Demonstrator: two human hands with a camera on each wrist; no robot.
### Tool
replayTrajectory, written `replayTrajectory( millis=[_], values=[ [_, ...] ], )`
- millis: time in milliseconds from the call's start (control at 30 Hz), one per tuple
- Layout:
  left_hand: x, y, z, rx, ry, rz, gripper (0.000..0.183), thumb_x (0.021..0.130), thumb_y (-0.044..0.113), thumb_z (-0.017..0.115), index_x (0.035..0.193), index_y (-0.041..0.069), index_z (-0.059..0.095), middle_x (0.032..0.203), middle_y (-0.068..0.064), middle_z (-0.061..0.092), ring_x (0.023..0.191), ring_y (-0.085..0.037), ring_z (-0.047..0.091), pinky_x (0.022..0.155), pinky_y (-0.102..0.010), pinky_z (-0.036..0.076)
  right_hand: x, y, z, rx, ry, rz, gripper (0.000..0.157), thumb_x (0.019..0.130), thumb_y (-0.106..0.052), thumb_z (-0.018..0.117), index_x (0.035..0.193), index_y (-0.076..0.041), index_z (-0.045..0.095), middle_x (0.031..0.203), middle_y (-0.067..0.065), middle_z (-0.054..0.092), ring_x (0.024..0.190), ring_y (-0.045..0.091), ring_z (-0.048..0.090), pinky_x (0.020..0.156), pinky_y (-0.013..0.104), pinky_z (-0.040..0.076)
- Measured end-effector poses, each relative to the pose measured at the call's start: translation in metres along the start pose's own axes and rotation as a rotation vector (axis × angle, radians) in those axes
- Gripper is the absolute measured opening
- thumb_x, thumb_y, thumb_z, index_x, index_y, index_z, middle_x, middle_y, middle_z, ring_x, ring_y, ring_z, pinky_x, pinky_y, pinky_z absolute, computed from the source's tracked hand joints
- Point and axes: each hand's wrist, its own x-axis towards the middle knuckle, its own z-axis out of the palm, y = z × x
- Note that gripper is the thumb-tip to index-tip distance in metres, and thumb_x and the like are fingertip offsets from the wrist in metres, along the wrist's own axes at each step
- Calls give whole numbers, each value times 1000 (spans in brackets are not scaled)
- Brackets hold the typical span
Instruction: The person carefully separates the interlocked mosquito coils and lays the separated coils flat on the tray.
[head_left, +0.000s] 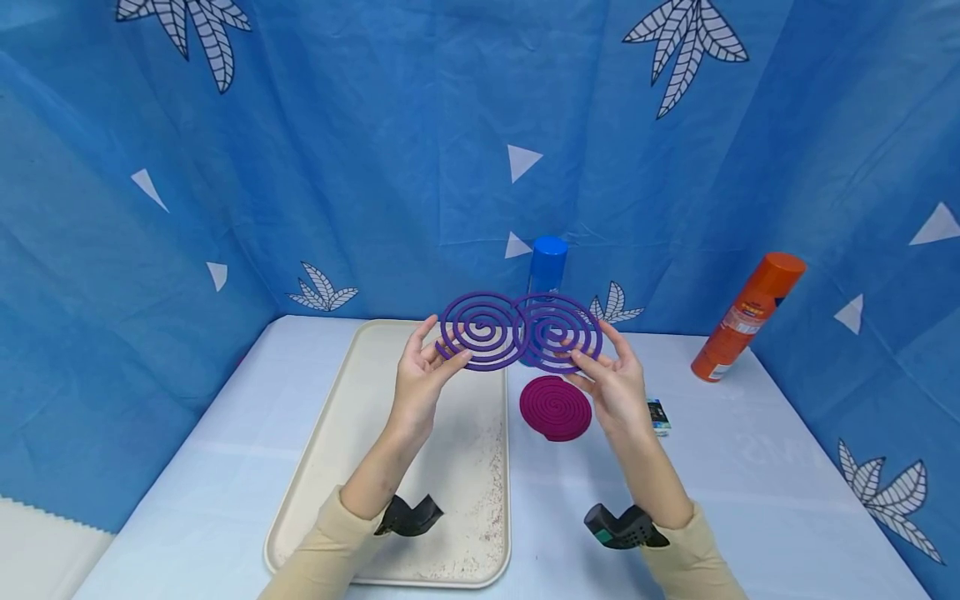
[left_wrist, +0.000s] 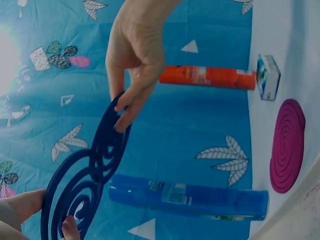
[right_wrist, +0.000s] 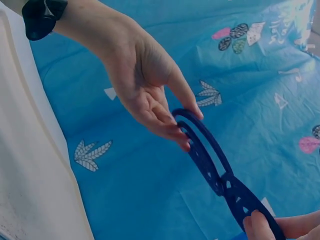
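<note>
Two purple mosquito coils, a left one (head_left: 481, 326) and a right one (head_left: 556, 332), are held up side by side in mid-air, their inner edges overlapping. My left hand (head_left: 417, 385) pinches the left coil at its outer edge between thumb and fingers. At the opposite end, my right hand (head_left: 618, 387) pinches the right coil the same way. Both wrist views show the pair nearly edge-on, the coils meeting at a slight angle between the hands. Below them on the table lies a flat magenta mosquito coil (head_left: 556, 408), left of my right forearm.
A cream tray (head_left: 450, 467) with worn speckles lies under my left arm. Behind the coils stands a blue spray can (head_left: 551, 250), partly hidden by them. An orange spray can (head_left: 742, 321) stands at the back right. A small box (head_left: 659, 417) sits beside my right wrist.
</note>
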Motion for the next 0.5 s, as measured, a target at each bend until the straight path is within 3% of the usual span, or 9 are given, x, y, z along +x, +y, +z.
replayTrajectory(
  millis=[200, 367, 500],
  values=[
    [-3, -3, 3, -13, -30, 43, 66, 90, 2, 61, 146, 14, 28, 132, -20, 57, 103, -6, 66, 93, -20, 52, -2, 2, 3, 46, 32, -20, 65, 92, 3, 55, 148, -17, 27, 94, -4, 70, 80, 7, 71, 67, 20, 59],
    [-1, -1, -1, -26, 17, 20, 60, 92, 3, 59, 145, 9, 31, 127, -24, 59, 94, -5, 69, 88, -21, 55, -1, 2, 1, 52, 3, -16, 64, 92, 3, 55, 147, -17, 29, 100, 1, 68, 80, 8, 71, 66, 21, 59],
    [2, 2, -4, -37, 65, 8, 54, 91, 3, 61, 140, 8, 40, 116, -16, 67, 90, -7, 70, 86, -22, 56, 1, 0, -1, 55, -28, -5, 65, 92, 4, 54, 148, -17, 30, 99, -3, 69, 81, 9, 71, 66, 22, 59]
  ],
)
